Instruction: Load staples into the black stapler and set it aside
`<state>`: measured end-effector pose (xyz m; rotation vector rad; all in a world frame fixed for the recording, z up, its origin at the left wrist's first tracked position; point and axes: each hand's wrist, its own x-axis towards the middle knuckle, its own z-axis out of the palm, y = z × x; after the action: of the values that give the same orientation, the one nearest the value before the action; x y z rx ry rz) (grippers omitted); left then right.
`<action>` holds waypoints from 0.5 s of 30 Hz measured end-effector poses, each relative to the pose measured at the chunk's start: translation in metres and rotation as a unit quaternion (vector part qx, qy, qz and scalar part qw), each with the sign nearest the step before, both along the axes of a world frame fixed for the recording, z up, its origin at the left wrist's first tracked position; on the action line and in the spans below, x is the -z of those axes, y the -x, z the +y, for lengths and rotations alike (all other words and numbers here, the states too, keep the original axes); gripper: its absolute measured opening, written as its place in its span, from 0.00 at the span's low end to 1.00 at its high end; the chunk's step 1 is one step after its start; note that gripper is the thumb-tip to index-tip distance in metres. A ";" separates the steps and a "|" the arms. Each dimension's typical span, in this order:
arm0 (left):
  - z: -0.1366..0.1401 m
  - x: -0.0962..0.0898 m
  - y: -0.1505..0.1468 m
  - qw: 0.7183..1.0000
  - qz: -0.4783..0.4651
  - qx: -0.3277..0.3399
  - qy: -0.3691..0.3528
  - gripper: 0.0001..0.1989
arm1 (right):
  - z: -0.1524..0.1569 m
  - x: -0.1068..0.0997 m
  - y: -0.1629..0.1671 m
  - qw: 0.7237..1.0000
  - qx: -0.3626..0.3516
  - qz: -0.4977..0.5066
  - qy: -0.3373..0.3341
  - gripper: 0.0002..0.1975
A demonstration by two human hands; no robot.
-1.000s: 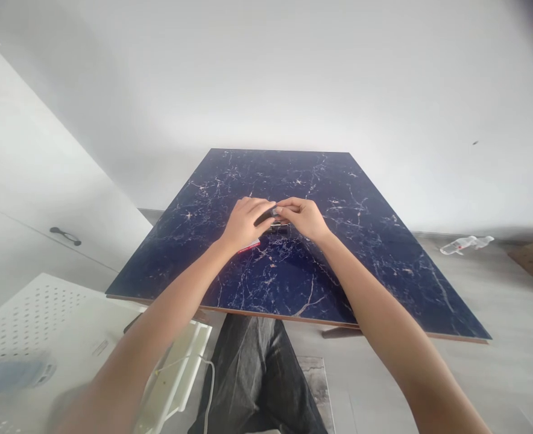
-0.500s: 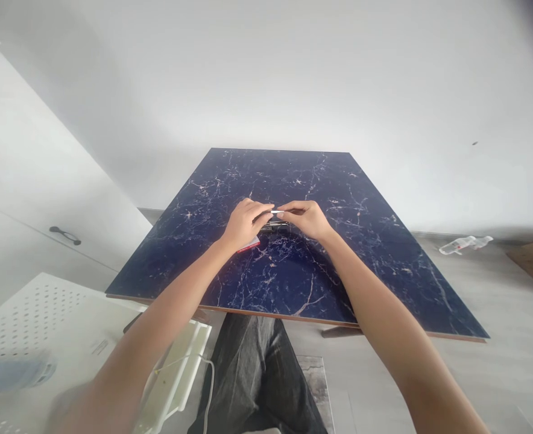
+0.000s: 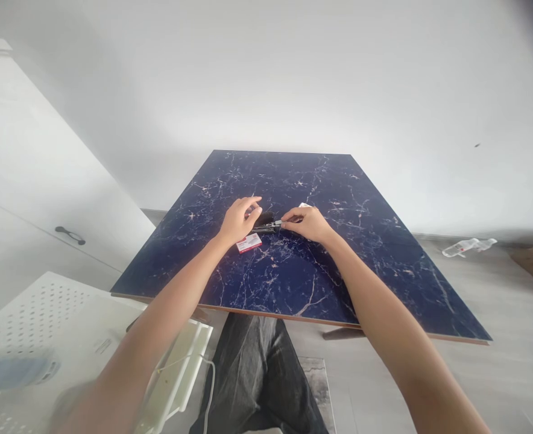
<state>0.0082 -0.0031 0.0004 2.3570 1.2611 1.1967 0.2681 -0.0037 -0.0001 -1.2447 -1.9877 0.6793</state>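
Observation:
A black stapler (image 3: 265,228) with a silver metal channel lies on the dark blue marbled table, apparently opened up. My right hand (image 3: 310,223) pinches a small silver strip of staples (image 3: 278,223) at the stapler's right end. Beside the left end is my left hand (image 3: 241,219), its thumb and fingers apart and nothing visible in them; it partly hides the stapler. Just in front of the stapler lies a small red and white box (image 3: 249,242). Behind my right hand, the edge of a white item (image 3: 304,205) shows, mostly covered.
The blue table (image 3: 266,277) stands against a white wall. At the left are a white cabinet (image 3: 99,211) and a perforated white surface (image 3: 40,313) bearing a blurred clear bottle (image 3: 15,374). Clear plastic bottles (image 3: 468,246) lie on the floor at the right.
My hands have drawn apart: the left let go of the pale strip and opened, moving left. The right has lowered the strip to the stapler. More of the box and stapler shows.

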 end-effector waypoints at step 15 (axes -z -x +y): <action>0.000 -0.001 -0.001 0.999 0.023 0.012 0.037 0.20 | 0.000 -0.003 0.005 0.996 -0.040 -0.078 -0.030 0.05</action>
<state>0.0090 -0.0034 0.0016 2.3534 1.2645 1.0756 0.2632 -0.0040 0.0027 -1.2206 -2.1797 0.5716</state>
